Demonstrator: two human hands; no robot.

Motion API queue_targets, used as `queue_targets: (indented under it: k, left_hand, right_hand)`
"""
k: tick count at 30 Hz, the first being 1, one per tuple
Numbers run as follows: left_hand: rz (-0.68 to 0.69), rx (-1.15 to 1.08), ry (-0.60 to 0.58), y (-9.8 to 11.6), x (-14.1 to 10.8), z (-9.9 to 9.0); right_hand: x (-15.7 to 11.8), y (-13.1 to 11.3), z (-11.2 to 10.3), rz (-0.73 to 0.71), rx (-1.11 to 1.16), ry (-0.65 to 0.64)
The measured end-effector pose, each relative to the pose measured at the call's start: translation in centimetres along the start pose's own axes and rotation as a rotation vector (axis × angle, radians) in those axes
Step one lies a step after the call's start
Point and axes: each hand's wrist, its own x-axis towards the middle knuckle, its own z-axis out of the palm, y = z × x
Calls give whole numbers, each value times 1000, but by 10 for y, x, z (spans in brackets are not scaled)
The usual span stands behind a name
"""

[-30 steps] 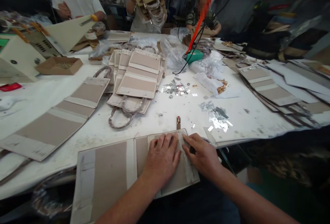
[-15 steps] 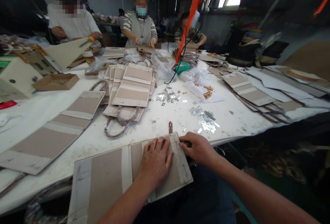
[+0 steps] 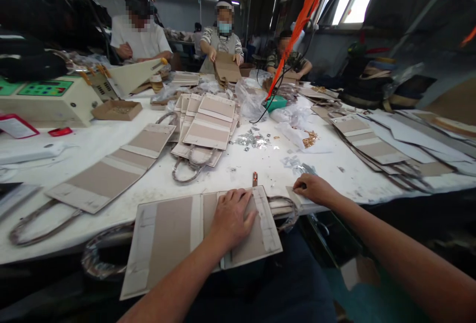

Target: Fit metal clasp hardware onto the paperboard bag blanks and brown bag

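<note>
A flat beige bag panel [image 3: 167, 234] with pale strips lies at the table's front edge, with a wrapped handle [image 3: 100, 258] at its left and another at its right. My left hand [image 3: 234, 219] rests on the panel's right part, fingers spread. Beyond the panel's top edge a small brown tab [image 3: 255, 179] with shiny metal sticks out. To the right, my right hand [image 3: 312, 189] has its fingers pinched near the table's edge, by a small flat piece [image 3: 295, 195]; what it holds, if anything, is too small to tell. Flat metal plates [image 3: 299, 165] lie just beyond it.
More bag panels are stacked at the centre [image 3: 211, 122], left [image 3: 115, 174] and right [image 3: 368, 139]. Gold pieces [image 3: 310, 139] lie on plastic. A machine [image 3: 70, 102] and a cardboard tray [image 3: 117, 110] stand at the left. Several people work across the table.
My right hand has moved away from the panel's corner to the right, uncovering the handle there. My left hand stays on the panel. The view has shifted; a person opposite has raised a brown piece.
</note>
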Motion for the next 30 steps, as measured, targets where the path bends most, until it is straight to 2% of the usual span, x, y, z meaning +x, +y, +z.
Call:
queue_targets:
  k: [5,8,12,15,19,23,30]
  left_hand:
    - [-17,-25,2,0,-1,-1]
    - [-23,-46,4,1,0,-2]
    - [-19,-52,10,1,0,-3]
    - [-19,-51,22,2,-1,-3]
    - [-21,-63,35,2,-2,-3]
    - [-16,-74,48,1,-3,-4]
    - [-24,-89,34,1,-2,-4]
  right_hand:
    - [2,-7,-12,25,18,-70]
    - [-4,-21,-17,28,57,-89]
    - [-11,-66,-16,29,280,-135]
    - [-4,-108,-10,-39,429,-204]
    - [16,-142,0,-225,286,-197]
    - [29,-150,1,-282,182,-221]
    - [35,-154,0,-300,73,-266]
